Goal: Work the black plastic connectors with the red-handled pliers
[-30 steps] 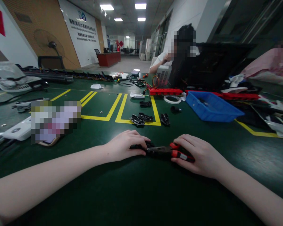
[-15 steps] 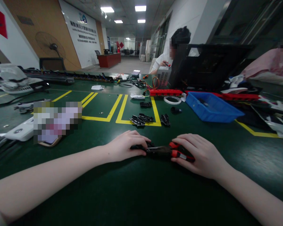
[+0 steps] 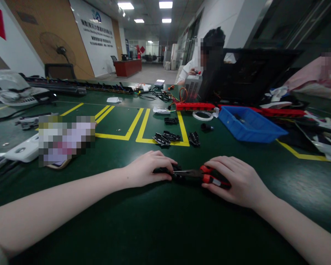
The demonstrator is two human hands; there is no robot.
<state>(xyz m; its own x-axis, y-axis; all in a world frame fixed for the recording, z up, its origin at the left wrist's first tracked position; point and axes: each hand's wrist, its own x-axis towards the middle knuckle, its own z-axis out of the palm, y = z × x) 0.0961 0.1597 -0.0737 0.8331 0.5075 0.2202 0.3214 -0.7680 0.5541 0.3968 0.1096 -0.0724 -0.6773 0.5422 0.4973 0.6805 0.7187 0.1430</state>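
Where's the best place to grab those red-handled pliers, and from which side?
Probably by the red handles, from the right, as the right hand holds the pliers: they spread apart there, while the narrow metal nose points left, toward the black part in the left hand.

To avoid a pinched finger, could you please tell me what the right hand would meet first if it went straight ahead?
Its pliers would probably meet the black part in the left hand first; exact depth is unclear.

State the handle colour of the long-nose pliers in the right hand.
Red and black handles, partly covered by the right hand; best seen in the head view.
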